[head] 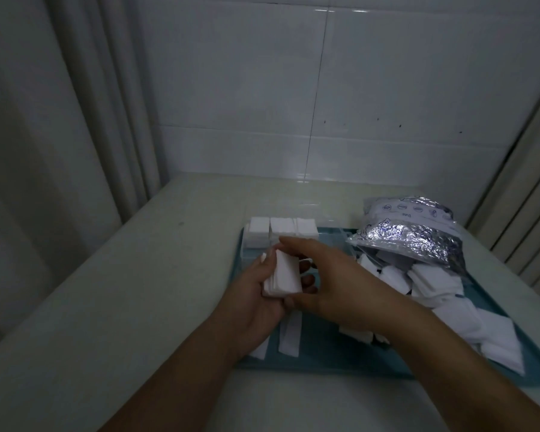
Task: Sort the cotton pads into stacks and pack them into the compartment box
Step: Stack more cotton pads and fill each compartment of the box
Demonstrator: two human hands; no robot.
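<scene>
**Both hands close on a stack of cotton pads above the tray**

A small stack of pads [282, 275] sat between the two hands near the centre of the view, above the left part of the teal tray [325, 353]. The left hand [258, 300] cupped the stack from below and from 9 o'clock, its fingers curled around the stack's lower edge. The right hand [328, 282] came in from 3 o'clock, thumb and fingers bent over the stack's top and right side, pinching it against the left palm.

At 12 o'clock from the hands stood the clear compartment box [293, 213], with three white stacks [281, 230] packed side by side in its left compartments; its right part was hard to make out because the walls were transparent.

At 2 o'clock a crinkled silver bag [409, 232] lay on the tray, its mouth open toward the hands. Loose pads [468, 313] spilled from it in a heap running down to 4 o'clock. More pads [289, 336] lay flat on the tray at 6 o'clock, partly hidden under the wrists. The tray rested on a pale countertop [122, 291] against a tiled wall.
</scene>
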